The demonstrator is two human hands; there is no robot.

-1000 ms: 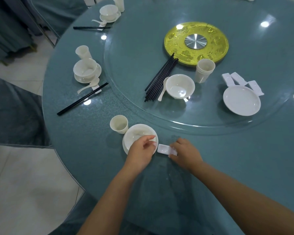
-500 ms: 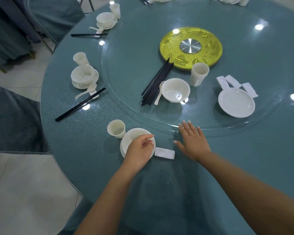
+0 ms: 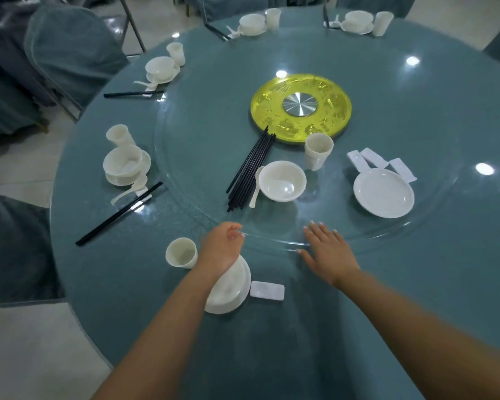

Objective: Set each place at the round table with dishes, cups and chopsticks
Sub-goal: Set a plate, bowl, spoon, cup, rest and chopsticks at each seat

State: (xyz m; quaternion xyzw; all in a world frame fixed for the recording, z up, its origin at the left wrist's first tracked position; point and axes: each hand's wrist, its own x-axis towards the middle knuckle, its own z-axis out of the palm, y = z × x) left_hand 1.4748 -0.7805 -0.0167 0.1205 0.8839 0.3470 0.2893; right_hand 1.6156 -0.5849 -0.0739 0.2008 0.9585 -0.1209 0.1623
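Observation:
At the near place a white bowl on its saucer (image 3: 231, 293) sits between a cup (image 3: 182, 252) and a white chopstick rest (image 3: 267, 290). My left hand (image 3: 223, 243) hovers past the bowl at the glass turntable's rim (image 3: 272, 243), fingers loosely curled, holding nothing. My right hand (image 3: 326, 249) lies flat with straight fingers on that rim. On the turntable are a bundle of black chopsticks (image 3: 250, 170), a bowl (image 3: 282, 181) with a spoon (image 3: 256, 187), stacked cups (image 3: 317, 151), a plate (image 3: 384, 197) and three chopstick rests (image 3: 371, 157).
Set places ring the table's left and far edge, each with a bowl, cup, spoon and chopsticks, such as the bowl (image 3: 124, 164) and chopsticks (image 3: 119, 213) at left. A yellow disc (image 3: 300, 106) marks the centre. Covered chairs (image 3: 70, 50) stand at left.
My right hand let go of the chopstick rest and moved forward onto the turntable rim. My left hand left the bowl and rose toward the rim. The view tilted up.

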